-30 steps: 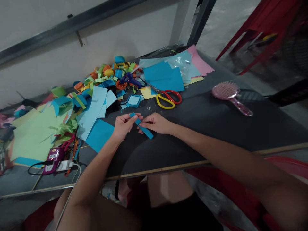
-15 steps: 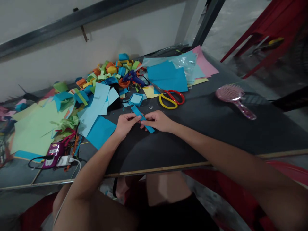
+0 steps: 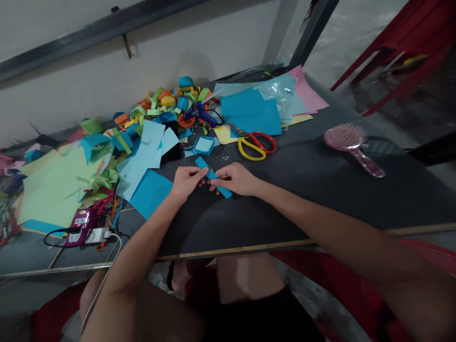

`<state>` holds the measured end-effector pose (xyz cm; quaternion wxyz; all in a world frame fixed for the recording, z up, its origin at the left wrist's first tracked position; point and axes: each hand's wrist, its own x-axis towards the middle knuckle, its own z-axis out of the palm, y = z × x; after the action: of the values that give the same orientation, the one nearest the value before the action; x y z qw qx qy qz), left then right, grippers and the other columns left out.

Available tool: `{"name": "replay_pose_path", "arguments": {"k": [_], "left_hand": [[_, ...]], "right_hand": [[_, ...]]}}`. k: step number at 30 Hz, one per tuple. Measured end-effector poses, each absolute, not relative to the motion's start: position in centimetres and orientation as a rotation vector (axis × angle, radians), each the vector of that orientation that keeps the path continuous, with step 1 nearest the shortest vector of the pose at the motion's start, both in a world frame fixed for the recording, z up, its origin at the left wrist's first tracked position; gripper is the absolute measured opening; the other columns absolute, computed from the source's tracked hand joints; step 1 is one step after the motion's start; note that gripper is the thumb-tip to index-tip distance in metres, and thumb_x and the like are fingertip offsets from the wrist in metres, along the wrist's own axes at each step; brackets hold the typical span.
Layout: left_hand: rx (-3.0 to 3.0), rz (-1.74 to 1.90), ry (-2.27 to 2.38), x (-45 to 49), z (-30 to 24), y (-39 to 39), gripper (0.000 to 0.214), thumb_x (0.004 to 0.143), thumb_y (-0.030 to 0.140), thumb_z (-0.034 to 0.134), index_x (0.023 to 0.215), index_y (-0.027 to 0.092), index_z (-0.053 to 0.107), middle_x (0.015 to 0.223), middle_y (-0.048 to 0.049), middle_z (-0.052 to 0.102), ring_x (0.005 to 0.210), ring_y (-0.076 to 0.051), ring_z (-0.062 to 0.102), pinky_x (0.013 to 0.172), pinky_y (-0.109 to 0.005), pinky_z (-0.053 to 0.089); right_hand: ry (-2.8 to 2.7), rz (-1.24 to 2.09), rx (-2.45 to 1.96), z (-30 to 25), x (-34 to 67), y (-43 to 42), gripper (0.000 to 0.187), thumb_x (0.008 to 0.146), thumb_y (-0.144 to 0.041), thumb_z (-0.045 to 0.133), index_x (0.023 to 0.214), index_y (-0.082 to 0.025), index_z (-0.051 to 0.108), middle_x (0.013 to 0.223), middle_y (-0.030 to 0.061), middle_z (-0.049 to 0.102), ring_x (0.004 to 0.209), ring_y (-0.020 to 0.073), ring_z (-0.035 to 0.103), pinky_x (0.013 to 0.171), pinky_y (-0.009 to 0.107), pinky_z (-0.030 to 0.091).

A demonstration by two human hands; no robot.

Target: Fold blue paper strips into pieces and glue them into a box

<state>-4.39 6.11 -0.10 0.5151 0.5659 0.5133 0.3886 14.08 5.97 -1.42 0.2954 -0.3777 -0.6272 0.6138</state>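
Observation:
A narrow blue paper strip lies slantwise on the dark table, pinched from both sides. My left hand closes thumb and fingers on its middle from the left. My right hand is closed on the strip from the right, with the strip's lower end poking out below the fingers. A small folded blue paper box sits just beyond the strip. Scissors with red and yellow handles lie a little further back to the right.
A pile of coloured paper pieces and a blue glue gun sit at the back. Blue sheets, green sheets and a pink hairbrush lie around. A magenta device with cables rests at the left edge.
Both hands with the strip have shifted slightly away from me on the table, and the strip now sticks out further beyond the fingers. The view has tilted a little.

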Motion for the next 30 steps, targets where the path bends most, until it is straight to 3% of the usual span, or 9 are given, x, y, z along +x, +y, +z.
{"name": "replay_pose_path", "arguments": {"k": [4,9,12,16,18,23,30], "left_hand": [[1.304,1.068,1.271,-4.3,-0.2,6.4,0.041,0.068,0.048,0.078,0.049,0.015,0.062,0.045,0.0012,0.053,0.044,-0.006,0.044,0.045,-0.02,0.034],[1.159,1.316,1.381,-6.7,0.3,8.2,0.03,0.065,0.045,0.079,0.071,0.016,0.075,0.052,0.0018,0.06,0.04,-0.005,0.039,0.042,-0.021,0.031],[1.174,1.487,1.41,-7.8,0.7,9.1,0.031,0.066,0.046,0.079,0.072,0.016,0.076,0.054,0.0017,0.061,0.039,-0.003,0.035,0.042,-0.021,0.032],[1.314,1.168,1.266,-6.7,0.2,8.0,0.041,0.073,0.057,0.07,0.074,0.016,0.075,0.054,-0.0017,0.062,0.045,-0.009,0.051,0.041,-0.02,0.035],[1.44,1.053,1.244,-5.4,-0.1,6.9,0.038,0.07,0.054,0.075,0.071,0.016,0.074,0.052,-0.0008,0.061,0.044,-0.008,0.049,0.042,-0.02,0.036],[1.653,1.032,1.244,-3.8,-0.1,5.4,0.03,0.076,0.044,0.071,0.066,0.016,0.073,0.055,-0.0003,0.064,0.048,-0.008,0.051,0.047,-0.02,0.039],[1.532,0.97,1.037,-4.3,-0.3,5.8,0.031,0.073,0.045,0.075,0.066,0.015,0.071,0.061,-0.0032,0.069,0.057,-0.013,0.063,0.057,-0.024,0.051]], "right_hand": [[-1.675,1.613,-1.017,-1.3,14.0,6.3,0.029,0.074,-0.041,0.073,0.081,-0.012,0.073,0.079,0.0082,0.077,0.057,0.0126,0.07,0.053,0.02,0.055],[-1.685,1.643,-1.006,-1.2,14.2,6.0,0.03,0.072,-0.041,0.075,0.079,-0.012,0.075,0.079,0.0089,0.077,0.059,0.0123,0.07,0.054,0.019,0.055],[-1.618,1.696,-0.995,-1.2,14.4,5.8,0.03,0.069,-0.042,0.078,0.077,-0.013,0.076,0.077,0.0083,0.077,0.058,0.0124,0.069,0.054,0.02,0.056],[-1.436,1.697,-1.02,-1.4,14.2,6.1,0.034,0.064,-0.044,0.081,0.077,-0.013,0.074,0.074,0.0076,0.076,0.056,0.0131,0.068,0.054,0.023,0.056],[-1.39,1.692,-1.002,-1.5,14.0,6.2,0.035,0.061,-0.045,0.083,0.073,-0.013,0.073,0.072,0.0073,0.076,0.055,0.0137,0.068,0.054,0.024,0.057],[-1.374,1.742,-0.972,-1.7,13.9,6.0,0.042,0.057,-0.05,0.084,0.072,-0.012,0.073,0.069,0.0076,0.075,0.058,0.0165,0.069,0.056,0.027,0.056],[-1.46,1.587,-0.972,-1.4,13.8,5.5,0.038,0.062,-0.05,0.082,0.068,-0.014,0.071,0.065,0.0061,0.074,0.057,0.0147,0.068,0.057,0.024,0.055]]}}
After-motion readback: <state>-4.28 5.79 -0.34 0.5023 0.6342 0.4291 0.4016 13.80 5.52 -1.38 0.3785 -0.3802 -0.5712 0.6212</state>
